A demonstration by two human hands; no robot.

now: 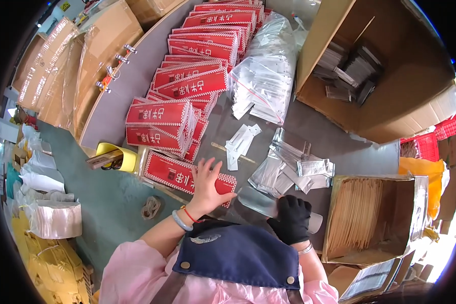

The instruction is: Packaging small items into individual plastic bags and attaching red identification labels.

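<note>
My left hand (pixel 205 188), bare with a bangle and a red cord at the wrist, lies with fingers spread over a red printed paper sleeve (pixel 168 171) at the table's near edge. In a black glove, my right hand (pixel 292 219) is curled around a translucent plastic piece (pixel 256 199) that sticks out on both sides; its exact kind is hard to make out. Just beyond that hand is a loose pile of clear and silvery flat packets (pixel 289 169). A few white slim packets (pixel 242 142) lie farther left.
Stacks of red sleeves (pixel 197 86) fill the table's far left. A clear bag of white packets (pixel 268 71) is beside them. A cardboard box (pixel 380 106) with dark packets stands far right, a box of wooden skewers (pixel 357 213) near right. A yellow container (pixel 117 157) sits at the left edge.
</note>
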